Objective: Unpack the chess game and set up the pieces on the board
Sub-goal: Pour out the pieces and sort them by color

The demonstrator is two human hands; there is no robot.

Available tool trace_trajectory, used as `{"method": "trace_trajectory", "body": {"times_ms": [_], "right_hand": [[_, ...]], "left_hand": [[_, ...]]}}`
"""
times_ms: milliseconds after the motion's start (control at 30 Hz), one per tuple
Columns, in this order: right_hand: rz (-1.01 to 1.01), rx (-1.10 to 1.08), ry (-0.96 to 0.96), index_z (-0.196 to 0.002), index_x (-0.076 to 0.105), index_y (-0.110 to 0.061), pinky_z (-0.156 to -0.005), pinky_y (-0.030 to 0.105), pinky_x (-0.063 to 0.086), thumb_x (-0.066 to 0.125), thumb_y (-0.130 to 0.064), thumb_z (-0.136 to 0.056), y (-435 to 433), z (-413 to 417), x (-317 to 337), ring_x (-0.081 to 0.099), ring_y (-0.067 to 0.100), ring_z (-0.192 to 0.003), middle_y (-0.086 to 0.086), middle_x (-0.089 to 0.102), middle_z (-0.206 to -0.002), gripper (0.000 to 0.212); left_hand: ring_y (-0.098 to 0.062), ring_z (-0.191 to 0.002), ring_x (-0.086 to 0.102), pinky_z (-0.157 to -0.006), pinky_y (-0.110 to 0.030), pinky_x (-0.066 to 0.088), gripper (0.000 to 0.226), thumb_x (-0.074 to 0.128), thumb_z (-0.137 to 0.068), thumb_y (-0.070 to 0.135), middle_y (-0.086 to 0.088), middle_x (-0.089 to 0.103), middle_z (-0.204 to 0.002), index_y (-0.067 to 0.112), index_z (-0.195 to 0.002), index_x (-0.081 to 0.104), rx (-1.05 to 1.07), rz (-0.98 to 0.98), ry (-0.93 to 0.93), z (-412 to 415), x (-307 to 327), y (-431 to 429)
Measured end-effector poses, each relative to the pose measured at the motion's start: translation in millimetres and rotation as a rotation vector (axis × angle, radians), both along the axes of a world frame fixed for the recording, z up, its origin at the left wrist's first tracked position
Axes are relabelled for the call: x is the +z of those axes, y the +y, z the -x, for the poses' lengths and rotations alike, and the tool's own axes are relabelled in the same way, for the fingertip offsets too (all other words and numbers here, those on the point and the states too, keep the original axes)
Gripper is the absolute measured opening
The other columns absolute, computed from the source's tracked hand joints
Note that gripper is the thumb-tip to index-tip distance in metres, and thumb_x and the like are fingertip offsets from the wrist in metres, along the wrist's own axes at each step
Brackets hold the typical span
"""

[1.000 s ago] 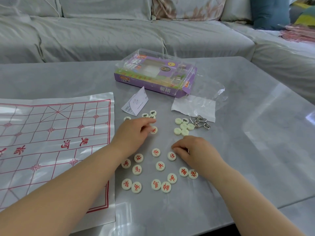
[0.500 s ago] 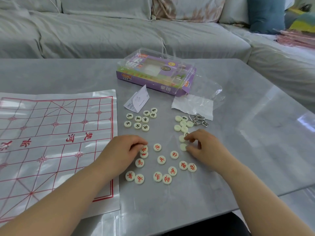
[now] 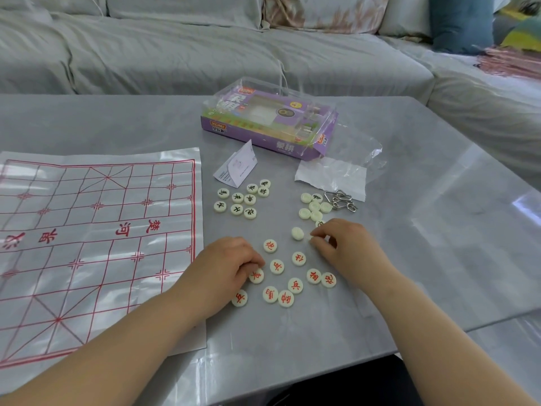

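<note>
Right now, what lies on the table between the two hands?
In the head view, three red-marked pieces and one blank-faced piece lie between the left hand and right hand, which pinches a pale piece.

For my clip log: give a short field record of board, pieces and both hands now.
board: flat on table, left side, no pieces on it
left hand: touches one red piece, grip unclear
right hand: pinches a pale piece
red-marked pieces: loose cluster between the hands
black-marked pieces: grouped beyond left hand
box: far side, beyond pieces

Left hand (image 3: 225, 265), right hand (image 3: 348, 247) bare; forearms bare to frame edge.
</note>
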State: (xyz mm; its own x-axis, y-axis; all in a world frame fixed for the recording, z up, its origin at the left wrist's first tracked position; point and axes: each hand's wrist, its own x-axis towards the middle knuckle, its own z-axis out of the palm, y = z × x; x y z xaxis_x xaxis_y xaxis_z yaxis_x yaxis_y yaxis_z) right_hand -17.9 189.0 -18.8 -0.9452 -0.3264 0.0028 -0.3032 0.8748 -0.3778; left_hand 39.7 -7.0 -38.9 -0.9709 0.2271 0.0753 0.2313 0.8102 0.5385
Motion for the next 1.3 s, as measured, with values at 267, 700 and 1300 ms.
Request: {"method": "trace_trajectory", "body": {"times_ms": [267,700,1300], "right_hand": [[0.303,-0.238,-0.158,-0.1,0.068,-0.013,-0.052,0.006,0.03,0.053,-0.015,-0.089,8.4,10.0,-4.8,0.043,0.001,-0.058,-0.02,0.048,-0.066,0.019],[0.273,-0.045,-0.072,-0.106,0.063,-0.011,-0.064,0.003,0.035,0.066,-0.017,-0.081,12.9,5.6,-12.6,0.041,-0.002,-0.063,-0.004,0.048,-0.09,0.026],[0.089,-0.079,-0.075,-0.112,0.058,-0.02,-0.071,0.02,0.029,0.053,-0.026,-0.089,-4.3,9.5,-7.1,0.04,0.007,-0.085,-0.009,0.047,-0.094,0.024]], "left_hand": [[0.002,-0.079,0.04,-0.071,-0.003,0.031,0.022,0.049,-0.091,0.019,0.01,0.051,-0.092,0.017,-0.106,0.065,0.021,-0.029,0.033,0.6,1.7,0.1],[-0.016,-0.115,0.042,-0.091,-0.024,0.028,0.037,0.052,-0.088,0.037,0.003,0.051,-0.124,0.023,-0.123,0.052,-0.106,0.293,0.044,62.0,17.1,54.3],[0.002,-0.091,0.045,-0.067,0.001,0.028,0.027,0.05,-0.091,0.023,0.018,0.055,-0.103,0.024,-0.116,0.061,0.211,-0.149,-0.138,29.4,20.5,-15.5]]}}
